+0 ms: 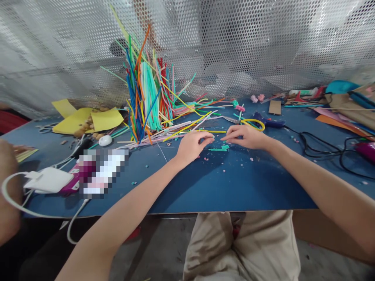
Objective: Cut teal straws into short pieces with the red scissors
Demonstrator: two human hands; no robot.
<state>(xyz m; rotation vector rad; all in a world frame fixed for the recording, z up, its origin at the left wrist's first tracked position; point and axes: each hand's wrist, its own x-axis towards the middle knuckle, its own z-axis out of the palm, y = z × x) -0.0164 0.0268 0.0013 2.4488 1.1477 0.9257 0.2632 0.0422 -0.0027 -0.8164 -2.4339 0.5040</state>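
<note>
My left hand (191, 146) is over the blue table, thumb and fingers pinched together; what they hold is too small to make out. Facing it, a short gap away, my right hand (246, 136) also has its fingers drawn into a pinch, their contents unclear. Just below the fingertips lie short turquoise fuzzy pieces (219, 148). A thin pale thread (162, 152) runs on the table left of my left hand. Behind my right hand rest scissors with yellow handles (262, 124), partly covered by it.
A tall bunch of coloured pipe cleaners (150, 97) stands behind, with loose ones beside it. A blue glue gun (268, 120) and black cable (310, 146) lie right. At left are a blurred-out phone (107, 171), white charger (52, 179), and yellow sheets (107, 119). Another person's arm shows far left.
</note>
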